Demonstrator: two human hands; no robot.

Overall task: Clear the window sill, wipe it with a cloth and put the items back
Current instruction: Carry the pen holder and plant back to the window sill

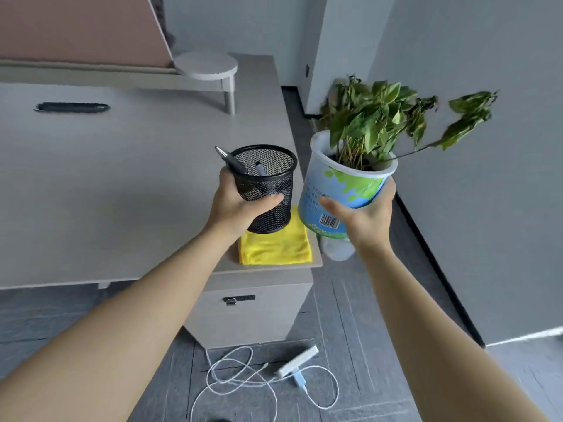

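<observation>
Both hands are full: a pen holder in the left, a potted plant in the right.

The left hand (pixel 236 205) wraps around the black mesh pen holder (pixel 268 190) at centre frame, thumb across its front; two pens (pixel 232 162) lean inside. The right hand (pixel 362 213) grips the lower side of the blue and white pot (pixel 341 190), which tilts toward the left, its green plant (pixel 393 120) spreading to the upper right. Just below the holder, a folded yellow cloth (pixel 275 246) lies on the corner of a grey desk (pixel 106 178). A white cable (pixel 243 379) and a power strip (pixel 298 360) lie on the floor at lower centre.
</observation>
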